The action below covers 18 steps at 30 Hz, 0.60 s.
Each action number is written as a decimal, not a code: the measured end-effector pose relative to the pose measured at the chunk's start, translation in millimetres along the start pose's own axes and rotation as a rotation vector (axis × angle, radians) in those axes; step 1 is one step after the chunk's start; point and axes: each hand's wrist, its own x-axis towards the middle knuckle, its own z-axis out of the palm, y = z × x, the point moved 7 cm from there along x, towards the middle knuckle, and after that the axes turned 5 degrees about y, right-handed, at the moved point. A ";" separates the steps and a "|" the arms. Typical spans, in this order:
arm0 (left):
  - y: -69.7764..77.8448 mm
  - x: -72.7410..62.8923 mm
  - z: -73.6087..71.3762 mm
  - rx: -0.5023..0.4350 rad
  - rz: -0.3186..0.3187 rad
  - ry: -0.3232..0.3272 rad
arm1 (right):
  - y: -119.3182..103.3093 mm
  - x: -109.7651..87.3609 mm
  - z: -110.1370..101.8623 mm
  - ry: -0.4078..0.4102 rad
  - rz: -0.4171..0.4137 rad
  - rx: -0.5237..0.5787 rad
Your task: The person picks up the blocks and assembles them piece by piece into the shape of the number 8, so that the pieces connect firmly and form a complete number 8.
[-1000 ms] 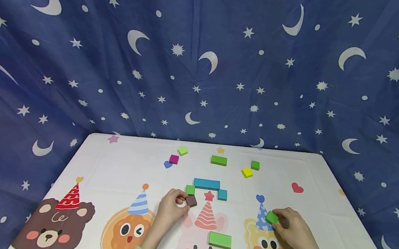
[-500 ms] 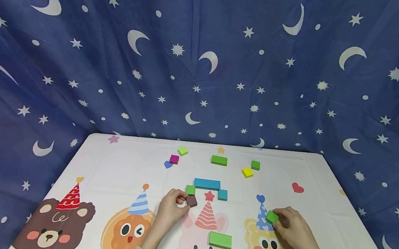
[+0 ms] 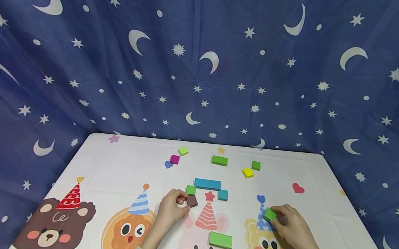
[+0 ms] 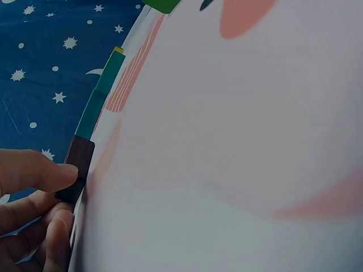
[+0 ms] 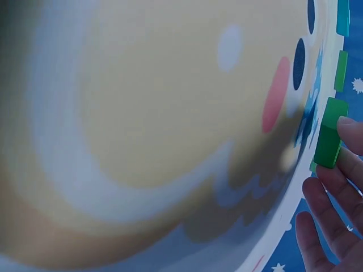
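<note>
My left hand (image 3: 171, 210) pinches a dark brown block (image 3: 191, 200) between thumb and fingers, just in front of a small green block (image 3: 190, 190). That green block sits at the left end of a long blue block (image 3: 207, 184), and a small blue block (image 3: 223, 195) sits at its right end. Over at the right, my right hand (image 3: 293, 226) pinches a green block (image 3: 269, 215) above the printed blue party hat. The right wrist view shows this green block (image 5: 331, 133) between thumb and fingertips. In the left wrist view the brown block (image 4: 79, 158) overlaps the blue block behind it.
A long light green block (image 3: 220, 240) lies near the front, between the hands. Farther back are a magenta block (image 3: 174, 159), a lime block (image 3: 183, 151), a long green block (image 3: 219, 161), a small green cube (image 3: 256, 165) and a yellow block (image 3: 247, 173). A starry blue curtain (image 3: 205, 61) hangs behind.
My right hand has shifted slightly left and away from me with the green block. The left hand and brown block have stayed in place.
</note>
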 end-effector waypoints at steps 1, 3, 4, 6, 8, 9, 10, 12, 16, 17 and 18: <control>-0.1 -0.1 0.1 0.001 0.000 0.000 | -0.4 0.3 0.5 -0.005 0.007 0.000; -0.4 -0.2 0.3 0.000 -0.001 0.000 | -1.7 0.8 0.9 -0.007 0.012 0.001; -0.5 -0.2 0.3 0.000 0.000 0.001 | -2.4 1.1 1.0 -0.007 0.014 0.004; -0.7 -0.1 0.5 0.002 0.001 0.002 | -4.2 1.3 1.4 -0.010 0.020 0.008; -1.0 0.1 0.6 0.004 0.003 0.003 | -6.2 1.7 2.0 -0.013 0.024 0.013; -1.0 0.2 0.5 0.005 0.004 0.004 | -7.3 1.9 2.2 -0.014 0.027 0.016; -1.0 0.3 0.4 0.004 0.005 0.005 | -8.5 2.1 2.4 -0.015 0.028 0.018; -0.9 0.2 0.4 0.003 0.004 0.004 | -11.3 2.9 2.4 -0.009 0.020 0.019; -0.5 -0.1 -0.1 -0.003 0.000 0.001 | -16.8 5.0 2.5 0.002 0.006 0.022; -0.3 -0.1 -0.2 -0.003 -0.001 0.001 | -18.4 5.6 2.7 0.005 0.001 0.023; 0.0 0.0 -0.4 -0.004 0.000 0.000 | -19.8 6.2 3.2 0.004 -0.001 0.024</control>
